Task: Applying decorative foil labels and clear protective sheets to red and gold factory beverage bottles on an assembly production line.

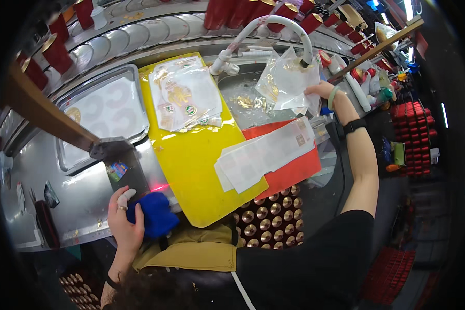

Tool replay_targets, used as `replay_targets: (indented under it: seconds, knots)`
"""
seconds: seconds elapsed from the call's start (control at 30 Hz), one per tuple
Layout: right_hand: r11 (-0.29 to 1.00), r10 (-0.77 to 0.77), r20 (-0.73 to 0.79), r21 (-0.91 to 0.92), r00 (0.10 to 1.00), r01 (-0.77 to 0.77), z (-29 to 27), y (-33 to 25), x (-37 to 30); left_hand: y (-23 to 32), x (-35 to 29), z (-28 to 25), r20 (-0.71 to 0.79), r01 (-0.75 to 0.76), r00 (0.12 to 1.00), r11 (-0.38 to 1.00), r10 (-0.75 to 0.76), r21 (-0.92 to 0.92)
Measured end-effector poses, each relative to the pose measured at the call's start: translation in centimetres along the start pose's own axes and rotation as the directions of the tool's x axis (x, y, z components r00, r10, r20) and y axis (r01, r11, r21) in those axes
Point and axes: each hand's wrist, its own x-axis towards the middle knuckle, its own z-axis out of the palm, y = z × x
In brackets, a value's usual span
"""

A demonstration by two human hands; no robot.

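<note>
My left hand is at the metal bench's front edge, its fingers curled against a bundled blue cloth. One finger wears a white cover. Stretched out to the far right, my right hand pinches the edge of a translucent sheet with gold pieces on it. That sheet hangs over a recess holding crumpled clear film and gold bits. Between my hands lies a yellow board, with a stack of white sheets bearing gold decals on its far part.
White paper strips rest on an orange-red sheet right of the board. A metal tray stands left, behind a wooden bar. A white curved pipe arches over the recess. Red cups stand along a conveyor.
</note>
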Motion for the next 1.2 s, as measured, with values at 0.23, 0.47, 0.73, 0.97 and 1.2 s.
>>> replay_targets:
  seconds: [0.23,0.47,0.73,0.97,1.2]
  knots:
    - [0.853,-0.31,0.185,0.488,0.933,0.187,13.3,-6.7,-9.2,0.0,0.0,0.4,-0.027,-0.04,0.999,0.999,0.04,0.019]
    - [0.767,-0.42,0.208,0.601,0.883,0.223,21.1,-13.0,-12.1,-1.0,-0.7,0.3,-0.045,-0.074,0.996,0.996,0.076,0.044]
    - [0.912,-0.178,0.129,0.394,0.976,0.115,19.8,-10.0,-4.1,-0.9,-0.7,0.2,-0.054,-0.086,0.995,0.994,0.09,0.06]
    - [0.629,-0.774,-0.213,-0.148,0.597,0.763,24.8,-12.4,-7.5,-0.7,-0.7,0.3,-0.038,-0.079,0.996,0.996,0.081,0.05]
    - [0.401,-0.915,-0.055,-0.22,0.399,0.89,28.5,-13.0,-13.5,-0.6,-0.6,0.3,-0.036,-0.065,0.997,0.997,0.067,0.048]
